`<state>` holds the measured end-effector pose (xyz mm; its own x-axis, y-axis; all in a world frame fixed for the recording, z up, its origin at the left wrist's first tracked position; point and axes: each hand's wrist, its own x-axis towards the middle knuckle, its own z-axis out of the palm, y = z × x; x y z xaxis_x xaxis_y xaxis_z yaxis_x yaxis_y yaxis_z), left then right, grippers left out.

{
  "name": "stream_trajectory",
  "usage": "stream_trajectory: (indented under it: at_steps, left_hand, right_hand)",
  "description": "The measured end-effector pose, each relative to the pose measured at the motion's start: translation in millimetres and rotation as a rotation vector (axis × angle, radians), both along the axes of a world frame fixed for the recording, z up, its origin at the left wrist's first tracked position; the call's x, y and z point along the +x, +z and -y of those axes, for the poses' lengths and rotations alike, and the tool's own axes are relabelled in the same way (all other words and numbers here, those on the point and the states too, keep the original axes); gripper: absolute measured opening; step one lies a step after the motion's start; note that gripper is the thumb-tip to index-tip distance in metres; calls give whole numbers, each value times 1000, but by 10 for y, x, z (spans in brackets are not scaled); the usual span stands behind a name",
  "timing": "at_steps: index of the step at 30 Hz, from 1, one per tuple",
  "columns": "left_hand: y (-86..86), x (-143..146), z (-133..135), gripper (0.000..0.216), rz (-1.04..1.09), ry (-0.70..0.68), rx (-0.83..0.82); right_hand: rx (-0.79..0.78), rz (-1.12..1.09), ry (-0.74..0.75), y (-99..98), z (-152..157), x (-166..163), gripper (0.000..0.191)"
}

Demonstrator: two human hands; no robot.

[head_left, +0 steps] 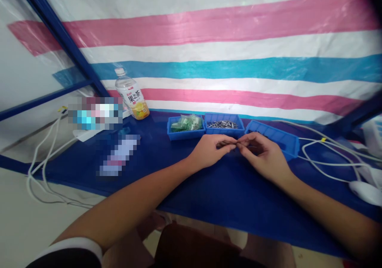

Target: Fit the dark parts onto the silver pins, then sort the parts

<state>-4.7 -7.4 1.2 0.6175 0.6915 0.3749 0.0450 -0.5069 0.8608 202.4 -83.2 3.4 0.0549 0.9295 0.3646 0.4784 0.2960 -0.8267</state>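
Note:
My left hand (pixel 208 151) and my right hand (pixel 266 156) meet fingertip to fingertip above the blue tabletop (pixel 215 192). Both are closed in a pinch, and whatever is between the fingers is too small and hidden to name. Just beyond them stand blue plastic bins. The left bin (pixel 187 135) contains green pieces and clear plastic packets (pixel 191 121). Thin silvery metal pieces (pixel 222 124), like pins or screws, fill part of the middle bin (pixel 224 132). My right hand partly covers the angled right bin (pixel 290 145), so its contents are mostly hidden.
A drink bottle (pixel 133 96) stands at the back left, near blurred-out items (pixel 98 114). White cables (pixel 328 142) and a white computer mouse (pixel 365 192) lie at the right. More cables (pixel 44 160) hang at the left. A striped plastic sheet (pixel 209 33) closes off the back.

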Motion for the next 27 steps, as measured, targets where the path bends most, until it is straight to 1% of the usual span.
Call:
stream_trajectory:
  at_steps: [6,11,14,17,20,24,25,27]
  left_hand:
    - [20,-11,-32,19,61,71,-59]
    - [1,7,-7,30,55,82,-76]
    - [8,5,0,24,37,75,-69]
    - [19,-5,-2,20,13,60,-55]
    - [29,-12,4,24,27,29,-84]
    - [58,-19,26,34,50,74,-45]
    - [67,-23,33,35,46,84,-37]
    - [83,-30,52,37,27,91,-46]
  right_hand:
    - [54,159,-5,55,-21,27,9]
    - [62,203,25,51,-24,40,7]
    - [22,232,53,46,-9,22,7]
    - [12,250,48,43,4,-6,5]
    - [17,226,29,43,10,-27,12]
    - [32,187,72,51,7,-24,27]
    - [35,186,77,52,6,-19,27]
    - [40,173,51,51,3,-5,22]
